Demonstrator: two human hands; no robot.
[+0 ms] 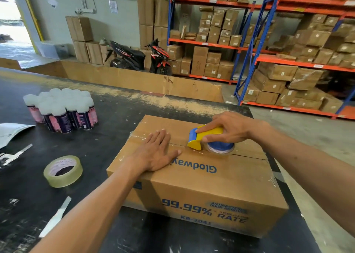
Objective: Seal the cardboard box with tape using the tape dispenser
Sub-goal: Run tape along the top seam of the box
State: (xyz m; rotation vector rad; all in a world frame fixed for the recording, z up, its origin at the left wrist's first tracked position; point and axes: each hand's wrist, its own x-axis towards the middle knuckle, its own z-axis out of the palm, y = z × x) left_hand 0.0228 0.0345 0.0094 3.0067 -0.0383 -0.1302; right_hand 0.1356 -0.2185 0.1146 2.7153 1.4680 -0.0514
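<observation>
Two hands on the cardboard box (201,179) — left hand (156,150) flat, right hand (228,128) gripping the tape dispenser (203,137).

Warehouse: grey wall (123,22), box-laden racks (288,47), parked motorbikes (142,57), concrete floor (307,133).

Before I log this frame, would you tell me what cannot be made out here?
All in the head view:
- Seam under the left hand: covered by the palm.
- Tape roll in the dispenser: mostly hidden by the right hand.
- Cardboard box contents: flaps closed.
- Spray can labels: too small.
</observation>
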